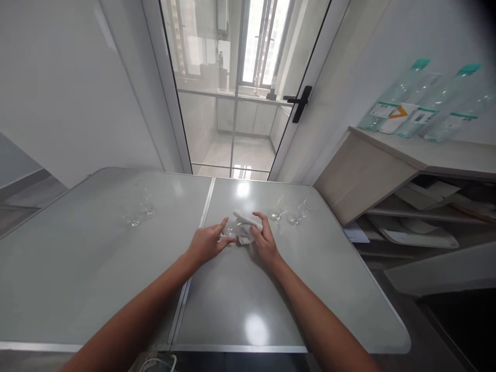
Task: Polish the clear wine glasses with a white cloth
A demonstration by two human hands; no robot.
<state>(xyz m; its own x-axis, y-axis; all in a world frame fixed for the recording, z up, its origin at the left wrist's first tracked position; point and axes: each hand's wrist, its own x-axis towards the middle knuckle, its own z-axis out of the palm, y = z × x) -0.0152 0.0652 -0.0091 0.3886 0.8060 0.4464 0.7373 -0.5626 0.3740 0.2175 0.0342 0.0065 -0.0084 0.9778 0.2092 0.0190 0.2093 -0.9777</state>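
Both my hands meet near the middle of a grey table (96,268). My right hand (264,241) is closed round a crumpled white cloth (244,223). My left hand (207,242) pinches a small clear glass (229,230) that lies against the cloth. Two more clear glasses (289,213) lie on the table just right of my right hand. Other clear glasses (140,213) stand on the left half of the table.
A glass door (232,88) with a black handle (299,102) stands behind the table. To the right, a wooden shelf unit (391,170) carries several plastic bottles (426,103) on top and papers on its lower shelves. A seam (194,268) divides the tabletop.
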